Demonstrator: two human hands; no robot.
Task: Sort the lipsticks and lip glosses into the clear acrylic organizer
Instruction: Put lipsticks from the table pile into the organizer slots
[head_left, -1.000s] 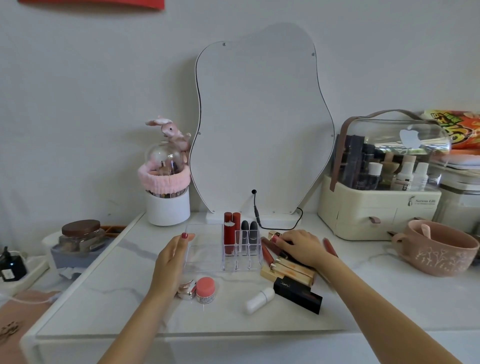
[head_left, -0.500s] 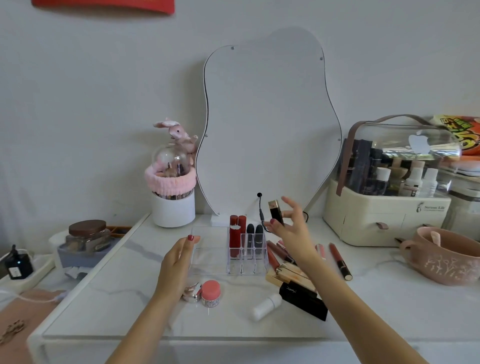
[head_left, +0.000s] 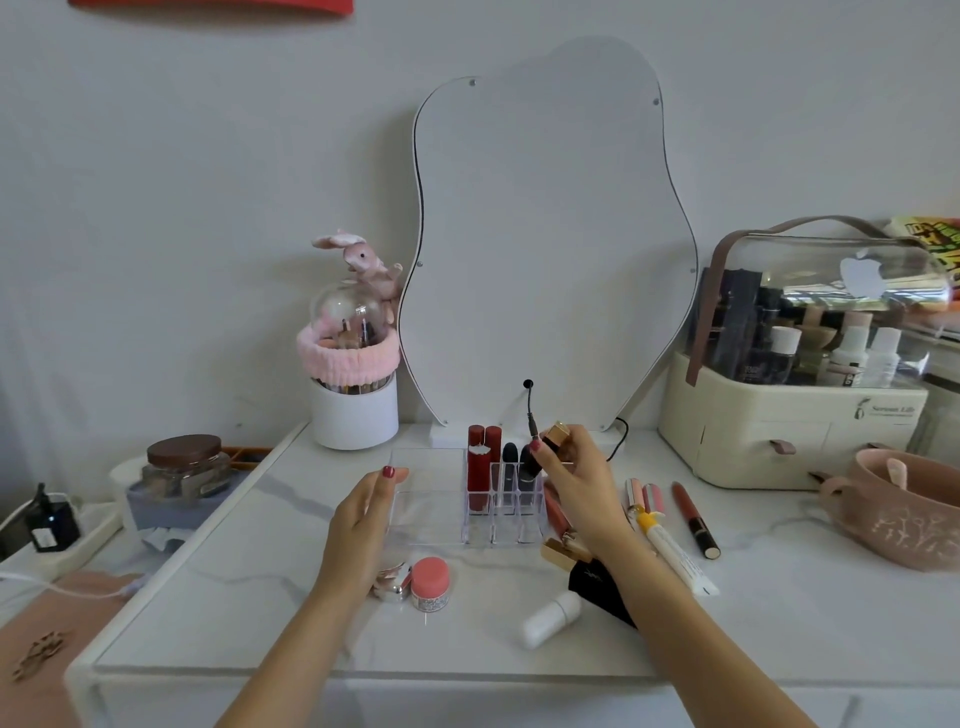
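Marble tabletop (head_left: 779, 597) — clear organizer (head_left: 441, 519) holds red lipsticks (head_left: 480, 467), dark lipsticks (head_left: 511, 462).

Standing in clear acrylic organizer (head_left: 431, 514): 2 red lipsticks (head_left: 477, 467), 2 black lipsticks (head_left: 509, 457). Held above: 1 gold-capped lipstick (head_left: 554, 435). Loose on tabletop (head_left: 779, 597), in view: 2 pink tubes (head_left: 647, 501), 1 dark red gloss (head_left: 695, 519), 1 white-and-yellow tube (head_left: 672, 553), 1 white tube (head_left: 550, 618), 1 pink-lidded jar (head_left: 430, 583). Hands: 2.
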